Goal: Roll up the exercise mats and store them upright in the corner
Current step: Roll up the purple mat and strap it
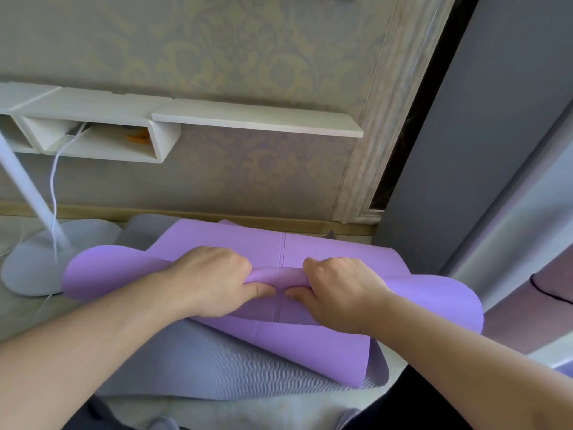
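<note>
On the floor below the wall shelf (257, 119), I have the purple mat (325, 252) lying across a grey mat (186, 361), near the corner by the grey panel (465, 150). My left hand (214, 280) and right hand (338, 290) each curl around the small fold at the middle, thumbs tucked underneath, a firm grip with little opening left. My worry is the outer edges: both billow up loose at either side, so the roll may start crooked and cone out. A slack core could also spring open. The lamp base (34, 262) sits just beside the left flap and may snag it.
</note>
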{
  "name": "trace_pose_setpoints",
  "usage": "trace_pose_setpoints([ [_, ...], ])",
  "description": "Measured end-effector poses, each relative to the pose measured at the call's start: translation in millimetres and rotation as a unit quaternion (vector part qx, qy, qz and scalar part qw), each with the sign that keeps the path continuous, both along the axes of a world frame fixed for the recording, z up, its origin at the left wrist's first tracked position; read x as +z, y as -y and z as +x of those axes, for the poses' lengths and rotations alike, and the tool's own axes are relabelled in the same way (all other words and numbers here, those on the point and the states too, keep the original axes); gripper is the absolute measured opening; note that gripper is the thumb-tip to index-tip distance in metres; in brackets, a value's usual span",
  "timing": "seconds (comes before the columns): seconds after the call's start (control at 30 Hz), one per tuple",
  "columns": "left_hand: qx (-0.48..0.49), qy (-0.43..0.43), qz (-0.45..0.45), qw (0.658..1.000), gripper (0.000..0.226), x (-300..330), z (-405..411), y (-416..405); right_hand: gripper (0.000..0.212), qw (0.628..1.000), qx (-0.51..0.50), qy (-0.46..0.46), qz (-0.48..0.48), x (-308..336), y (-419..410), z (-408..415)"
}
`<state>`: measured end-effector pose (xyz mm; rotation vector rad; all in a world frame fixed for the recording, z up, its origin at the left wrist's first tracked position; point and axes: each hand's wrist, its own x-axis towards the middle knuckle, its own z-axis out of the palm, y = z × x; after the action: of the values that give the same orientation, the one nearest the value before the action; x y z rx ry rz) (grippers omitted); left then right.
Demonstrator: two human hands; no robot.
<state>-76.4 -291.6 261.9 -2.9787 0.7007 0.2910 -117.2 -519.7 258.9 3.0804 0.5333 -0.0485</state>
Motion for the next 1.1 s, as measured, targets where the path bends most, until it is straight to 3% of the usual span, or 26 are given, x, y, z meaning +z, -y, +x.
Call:
trace_pose_setpoints([
  [0.23,-0.094,0.133,0.023,0.986,0.047,-6.7,-21.1,8.4,0.047,0.987,-0.042,-0.145,0.056,7.1,3.1,9.6],
  [0.33,-0.07,0.106,0.041,0.991,0.055,-9.7,-25.5,15.4,0.047,0.987,-0.041,-0.15,0.052,7.0,3.0,9.8],
  [0.43,-0.045,0.105,0.06,0.992,0.047,-12.9,-20.1,18.5,0.048,0.993,-0.028,-0.109,0.035,3.9,2.7,9.2],
  [0.53,-0.043,0.099,0.054,0.993,0.036,-13.3,-13.1,18.5,0.055,1.0,0.015,0.016,0.007,-7.6,3.2,2.0],
  [0.63,-0.032,0.061,0.024,0.997,0.042,-9.7,-9.4,18.9,0.062,0.995,0.022,0.088,-0.048,-8.6,0.0,-6.7],
  [0.83,-0.061,0.053,0.004,0.997,0.054,-3.8,-10.2,16.1,0.058,0.996,-0.052,-0.062,-0.022,-0.5,1.0,-3.0],
  [1.0,-0.111,-0.002,-0.037,0.993,0.037,-4.1,-15.6,9.1,0.05,0.982,-0.034,-0.181,0.042,1.7,11.6,-0.9],
  [1.1,-0.103,-0.043,-0.092,0.99,0.033,-6.4,-10.7,3.0,0.045,0.975,-0.007,-0.196,0.101,1.6,15.1,-0.1],
])
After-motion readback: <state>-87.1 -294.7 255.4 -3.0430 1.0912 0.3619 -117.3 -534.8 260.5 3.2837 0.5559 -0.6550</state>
